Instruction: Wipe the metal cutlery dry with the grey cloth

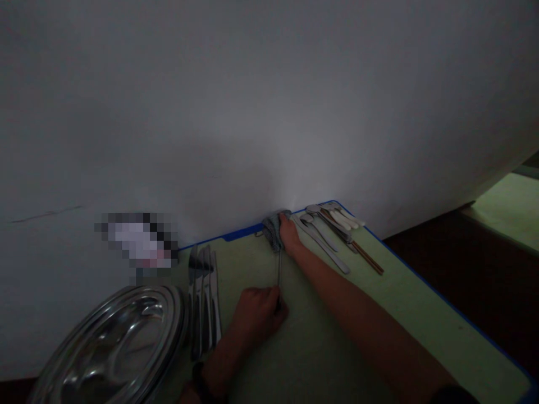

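Note:
My left hand point(257, 314) is closed round the handle end of a thin metal utensil point(279, 272) that lies on the light green table point(328, 348). The utensil's far end is hidden under a grey checked cloth point(273, 231). At the table's far edge by the wall, my right hand point(288, 234) grips and presses that cloth over the utensil's end. My right forearm stretches across the table from the lower right.
Several knives point(205, 297) lie side by side left of my left hand. A stack of oval metal trays point(113, 348) sits at the lower left. Spoons and chopsticks point(332, 233) lie at the far right corner. A white wall stands close behind.

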`<move>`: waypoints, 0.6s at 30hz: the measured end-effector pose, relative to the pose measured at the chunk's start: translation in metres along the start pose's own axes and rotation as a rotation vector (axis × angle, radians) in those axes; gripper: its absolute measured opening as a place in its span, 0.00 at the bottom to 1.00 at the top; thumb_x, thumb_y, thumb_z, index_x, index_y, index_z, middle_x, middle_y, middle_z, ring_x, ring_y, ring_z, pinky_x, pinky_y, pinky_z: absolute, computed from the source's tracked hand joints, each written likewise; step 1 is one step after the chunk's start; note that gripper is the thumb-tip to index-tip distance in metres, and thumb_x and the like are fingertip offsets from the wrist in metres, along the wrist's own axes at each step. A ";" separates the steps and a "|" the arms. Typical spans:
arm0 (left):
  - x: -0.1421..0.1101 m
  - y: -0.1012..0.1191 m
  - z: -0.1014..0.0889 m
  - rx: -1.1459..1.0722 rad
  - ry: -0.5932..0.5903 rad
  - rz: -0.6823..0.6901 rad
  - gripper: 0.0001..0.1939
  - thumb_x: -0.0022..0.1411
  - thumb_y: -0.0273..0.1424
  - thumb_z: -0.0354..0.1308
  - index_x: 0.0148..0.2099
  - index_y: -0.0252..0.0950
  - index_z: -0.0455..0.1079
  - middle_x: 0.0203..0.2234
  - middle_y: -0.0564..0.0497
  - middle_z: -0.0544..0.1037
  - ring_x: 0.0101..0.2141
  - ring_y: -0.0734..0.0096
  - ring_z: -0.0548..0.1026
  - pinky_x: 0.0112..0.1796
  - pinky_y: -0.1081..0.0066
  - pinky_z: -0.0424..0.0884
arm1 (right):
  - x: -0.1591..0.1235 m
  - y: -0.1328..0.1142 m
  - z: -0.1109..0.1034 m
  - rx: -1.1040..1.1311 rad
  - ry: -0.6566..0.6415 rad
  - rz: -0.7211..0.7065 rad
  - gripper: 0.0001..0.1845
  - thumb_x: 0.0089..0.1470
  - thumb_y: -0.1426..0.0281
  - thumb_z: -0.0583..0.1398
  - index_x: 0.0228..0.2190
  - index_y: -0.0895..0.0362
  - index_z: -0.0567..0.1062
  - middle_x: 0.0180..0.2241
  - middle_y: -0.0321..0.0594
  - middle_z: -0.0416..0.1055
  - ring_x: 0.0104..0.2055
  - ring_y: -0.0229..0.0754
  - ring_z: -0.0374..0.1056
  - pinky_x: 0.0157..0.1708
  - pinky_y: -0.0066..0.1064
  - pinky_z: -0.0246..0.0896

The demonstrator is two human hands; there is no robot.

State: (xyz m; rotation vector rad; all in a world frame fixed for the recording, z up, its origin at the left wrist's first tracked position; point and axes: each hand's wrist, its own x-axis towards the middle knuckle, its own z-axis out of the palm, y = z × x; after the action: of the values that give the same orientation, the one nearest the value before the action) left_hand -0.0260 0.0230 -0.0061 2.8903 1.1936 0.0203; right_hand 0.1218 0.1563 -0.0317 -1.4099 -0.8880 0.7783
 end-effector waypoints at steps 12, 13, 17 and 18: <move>0.003 -0.006 0.001 -0.102 -0.005 -0.155 0.12 0.59 0.34 0.47 0.36 0.34 0.69 0.29 0.45 0.79 0.29 0.58 0.77 0.29 0.67 0.66 | -0.099 -0.016 -0.002 -0.142 0.004 -0.078 0.21 0.54 0.56 0.45 0.26 0.56 0.68 0.27 0.45 0.71 0.32 0.43 0.66 0.34 0.33 0.59; 0.003 -0.006 0.001 -0.107 -0.004 -0.150 0.13 0.58 0.36 0.48 0.37 0.34 0.69 0.30 0.44 0.79 0.29 0.57 0.77 0.29 0.66 0.66 | -0.107 -0.016 -0.004 -0.129 -0.006 -0.076 0.21 0.54 0.56 0.44 0.27 0.56 0.68 0.28 0.44 0.71 0.32 0.43 0.66 0.34 0.33 0.59; 0.002 -0.003 0.002 -0.131 -0.001 -0.145 0.12 0.58 0.35 0.48 0.36 0.35 0.69 0.28 0.45 0.79 0.28 0.60 0.77 0.29 0.68 0.66 | -0.108 -0.017 -0.008 -0.137 0.006 -0.030 0.21 0.53 0.55 0.44 0.23 0.55 0.67 0.27 0.44 0.71 0.32 0.43 0.67 0.34 0.32 0.59; 0.002 -0.002 0.001 -0.137 -0.004 -0.146 0.11 0.58 0.34 0.47 0.35 0.35 0.69 0.27 0.46 0.79 0.27 0.61 0.76 0.28 0.69 0.65 | -0.101 -0.017 -0.007 -0.145 0.004 -0.015 0.22 0.53 0.55 0.44 0.23 0.55 0.67 0.26 0.44 0.71 0.32 0.43 0.67 0.34 0.33 0.59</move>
State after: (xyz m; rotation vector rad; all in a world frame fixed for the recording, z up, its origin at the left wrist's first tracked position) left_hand -0.0265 0.0260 -0.0072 2.6791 1.3432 0.0915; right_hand 0.0786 0.0640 -0.0198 -1.5290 -0.9668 0.7115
